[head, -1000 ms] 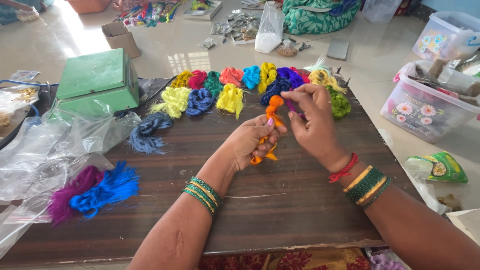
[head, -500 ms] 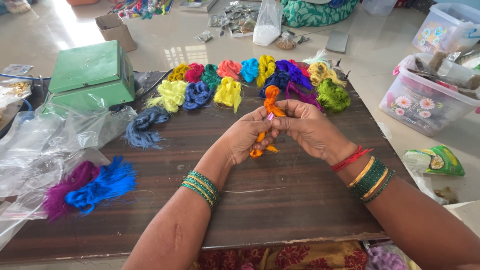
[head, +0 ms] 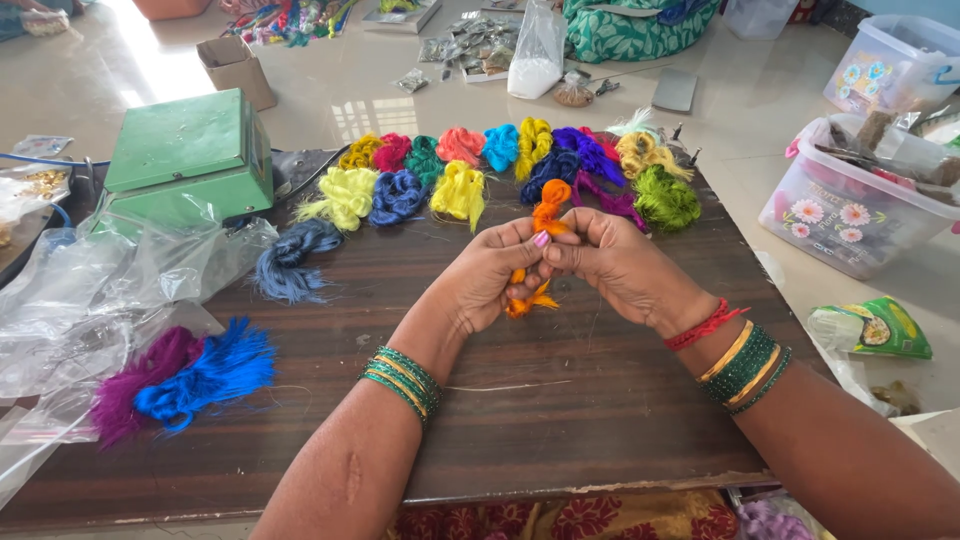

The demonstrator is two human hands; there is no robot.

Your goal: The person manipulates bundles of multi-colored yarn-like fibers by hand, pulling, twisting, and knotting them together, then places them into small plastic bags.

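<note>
Both hands meet over the middle of the dark wooden board [head: 560,420], knuckles almost touching. The left hand [head: 487,278] and the right hand [head: 618,262] are each closed in a pinch on one orange thread bundle [head: 545,222]: its looped top sticks up above the fingers and its frayed tail pokes out below the left palm, just above the wood.

Along the far edge of the board lies a row of silk thread bundles (I count about a dozen): yellow-gold, pink, green, coral, sky blue [head: 500,146], yellow, purple, ochre and a lime green bundle [head: 665,198] at the right end, with a pale yellow one, a navy one and a bright yellow one [head: 460,190] just nearer. A slate blue bundle [head: 290,262] lies apart on the left. At the near left, two more, a magenta bundle [head: 140,380] and a royal blue bundle [head: 212,372], touch each other beside crumpled clear plastic bags [head: 120,290].

A green metal box [head: 190,155] stands at the far left. Two clear plastic tubs sit on the floor to the right, the nearer tub [head: 850,215] printed with flowers. Each wrist wears green and gold bangles, the right also a red thread.
</note>
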